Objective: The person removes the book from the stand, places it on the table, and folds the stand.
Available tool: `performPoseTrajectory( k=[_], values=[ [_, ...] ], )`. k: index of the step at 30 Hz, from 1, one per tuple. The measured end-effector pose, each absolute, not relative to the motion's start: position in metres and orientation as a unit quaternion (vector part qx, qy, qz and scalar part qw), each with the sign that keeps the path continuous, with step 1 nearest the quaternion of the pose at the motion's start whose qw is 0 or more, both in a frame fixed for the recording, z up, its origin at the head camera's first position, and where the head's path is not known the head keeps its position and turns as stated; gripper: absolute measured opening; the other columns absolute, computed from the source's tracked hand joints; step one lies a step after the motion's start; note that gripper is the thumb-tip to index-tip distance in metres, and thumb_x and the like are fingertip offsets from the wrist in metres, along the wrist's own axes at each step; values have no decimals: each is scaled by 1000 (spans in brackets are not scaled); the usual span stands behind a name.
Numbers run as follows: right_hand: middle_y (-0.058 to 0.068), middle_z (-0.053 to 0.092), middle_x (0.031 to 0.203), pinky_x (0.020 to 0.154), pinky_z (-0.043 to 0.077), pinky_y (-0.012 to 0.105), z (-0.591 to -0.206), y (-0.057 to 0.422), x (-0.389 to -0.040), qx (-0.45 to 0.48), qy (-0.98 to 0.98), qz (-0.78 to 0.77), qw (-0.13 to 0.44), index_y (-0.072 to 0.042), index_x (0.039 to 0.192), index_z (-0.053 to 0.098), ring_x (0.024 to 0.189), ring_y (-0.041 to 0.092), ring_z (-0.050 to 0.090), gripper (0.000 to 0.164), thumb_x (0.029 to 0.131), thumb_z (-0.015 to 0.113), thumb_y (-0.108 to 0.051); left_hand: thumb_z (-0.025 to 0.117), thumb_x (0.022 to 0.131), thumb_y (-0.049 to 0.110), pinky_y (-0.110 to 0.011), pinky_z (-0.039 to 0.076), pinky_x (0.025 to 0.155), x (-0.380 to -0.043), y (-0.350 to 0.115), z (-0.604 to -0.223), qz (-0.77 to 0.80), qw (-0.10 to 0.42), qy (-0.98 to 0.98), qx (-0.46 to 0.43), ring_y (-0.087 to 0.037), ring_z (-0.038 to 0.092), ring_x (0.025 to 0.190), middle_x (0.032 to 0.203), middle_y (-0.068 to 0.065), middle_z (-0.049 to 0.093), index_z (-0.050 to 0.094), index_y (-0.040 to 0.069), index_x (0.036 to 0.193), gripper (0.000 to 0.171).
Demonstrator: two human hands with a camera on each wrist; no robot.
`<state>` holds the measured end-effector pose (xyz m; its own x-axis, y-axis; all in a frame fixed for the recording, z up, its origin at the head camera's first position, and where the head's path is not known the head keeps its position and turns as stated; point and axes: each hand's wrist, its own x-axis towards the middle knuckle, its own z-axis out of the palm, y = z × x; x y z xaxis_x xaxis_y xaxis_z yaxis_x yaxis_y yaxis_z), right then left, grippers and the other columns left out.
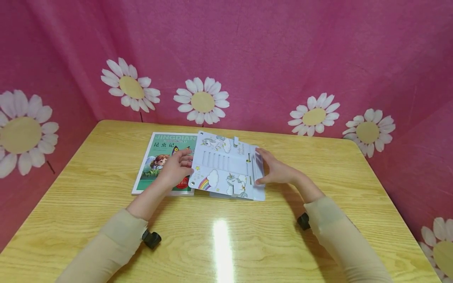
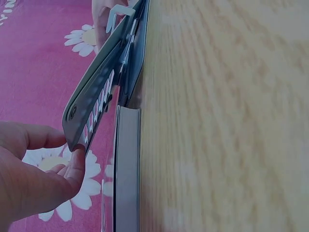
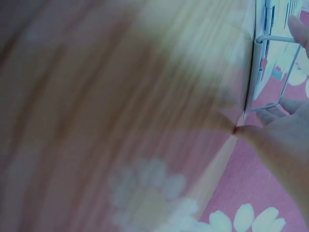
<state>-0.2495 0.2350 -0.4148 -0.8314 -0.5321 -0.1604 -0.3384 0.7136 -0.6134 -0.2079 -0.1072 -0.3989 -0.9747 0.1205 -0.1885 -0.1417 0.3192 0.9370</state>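
A white folding book stand (image 1: 221,165) printed with unicorns and a rainbow lies with its slotted panel raised at a slant. My left hand (image 1: 175,169) pinches the panel's left edge; in the left wrist view the thumb and fingers (image 2: 75,169) meet at its corner. At the stand's right end, my right hand (image 1: 277,169) grips the wire support between thumb and fingers. That wire support (image 3: 288,77) stands out from the base in the right wrist view. Beneath the raised panel's left side lies a green-covered book (image 1: 148,179), partly hidden by the panel and left hand.
The wooden table (image 1: 269,243) has a bright light reflection near its front. A pink curtain (image 1: 247,51) with large daisies hangs behind and beside the table. A black wrist device (image 1: 151,239) sits under the left sleeve, another (image 1: 303,221) under the right.
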Motion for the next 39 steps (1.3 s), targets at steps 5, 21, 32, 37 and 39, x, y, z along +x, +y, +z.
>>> performPoseTrajectory(
  k=[5,21,32,37,39],
  values=[
    [20,-1,157,114,11,55,-414,241,-250,-234,909,-297,172,-9,152,5,144,38,2,115,71,83,-32,60,86,-4,-35,50,91,-209,-102,-400,578,109,809,-3,-26,51,112,132,-16,50,35,2,142,62],
    [21,0,156,113,12,56,-412,257,-245,-239,909,-289,181,-7,152,5,143,39,4,116,70,83,-34,59,81,-11,-29,51,84,-205,-93,-407,569,118,813,37,-26,53,107,129,-21,50,36,-4,140,63],
    [16,3,158,114,14,55,-411,268,-247,-232,912,-284,185,-12,152,8,143,36,8,116,68,84,-36,62,79,-10,-34,51,89,-206,-87,-410,546,148,823,45,-28,55,110,127,-19,53,37,-3,139,66],
    [17,3,157,113,15,56,-411,269,-246,-237,911,-283,182,-11,152,9,143,36,8,115,68,85,-36,62,76,-12,-34,51,88,-206,-86,-413,538,151,828,48,-29,56,108,126,-20,54,37,-3,139,68],
    [17,4,157,113,15,56,-411,269,-246,-239,912,-282,181,-11,151,10,143,37,8,115,67,85,-36,63,75,-13,-34,52,87,-206,-85,-414,533,151,831,49,-28,56,107,125,-19,54,38,-3,139,70]
  ],
)
